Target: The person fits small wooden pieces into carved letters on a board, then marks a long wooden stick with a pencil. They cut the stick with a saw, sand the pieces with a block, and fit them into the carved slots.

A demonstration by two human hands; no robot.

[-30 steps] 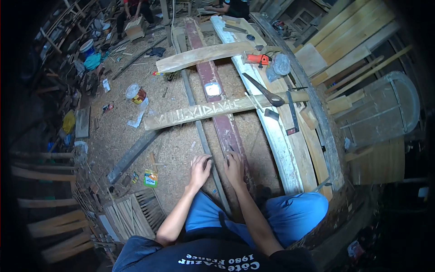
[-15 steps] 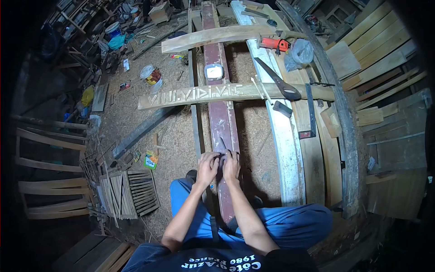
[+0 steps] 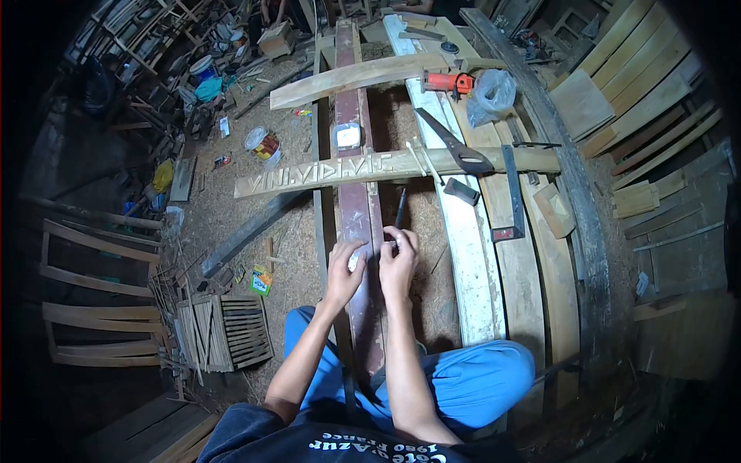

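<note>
My right hand [image 3: 397,262] is closed around a slim dark pen-like tool [image 3: 400,207], its thin end pointing away from me. My left hand [image 3: 342,272] rests over the dark red beam [image 3: 357,220], fingers curled and thumb apart; a pale patch shows between them, too small to identify. Beyond both hands, a curved wooden slat [image 3: 494,160] lies across the beams, with raised pale letters [image 3: 320,171] along its left part. Thin light sticks [image 3: 424,163] and a handsaw [image 3: 455,144] rest on its right part. A white-filled square container [image 3: 347,136] sits on the red beam behind the slat.
To the right are a white-painted board [image 3: 463,270], a try square [image 3: 511,193], a dark block [image 3: 461,191], a red power tool [image 3: 448,82] and a plastic bag [image 3: 492,98]. A bucket [image 3: 262,144] and a slatted wooden piece [image 3: 225,333] stand on the shavings-covered floor at left.
My hands have moved apart from their close position. The right hand has shifted slightly right and forward, its dark tool now clear of the beam; the view has shifted a little.
</note>
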